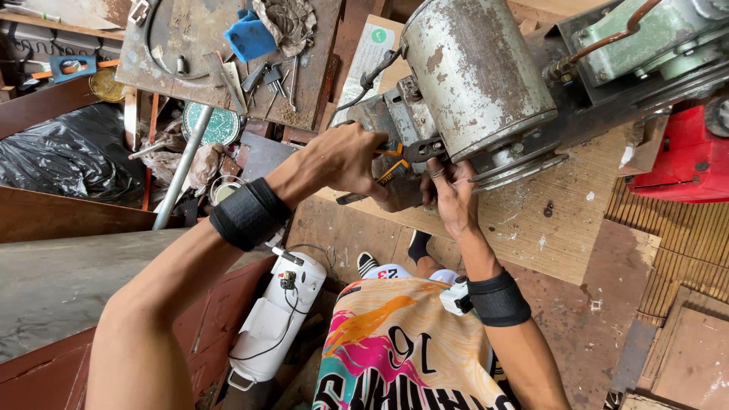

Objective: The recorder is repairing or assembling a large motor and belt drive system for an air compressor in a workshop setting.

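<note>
A worn grey electric motor [478, 72] with peeling paint sits on a metal base on a wooden board [562, 220]. My left hand [345, 159] grips an orange-handled tool [387, 171], perhaps pliers, at the motor's foot bracket [402, 125]. My right hand [452, 193] reaches up under the motor, its fingers pressed against the base close to the belt pulley [524, 163]. Whether it holds anything is hidden. Both wrists wear black bands.
A white plastic device with a cable [273, 319] stands by my left leg. Behind lie a metal plate with loose tools [228, 53], a blue rag [249, 38], a steel pipe [182, 167] and black plastic sheeting [68, 156]. A red machine [683, 159] sits at right.
</note>
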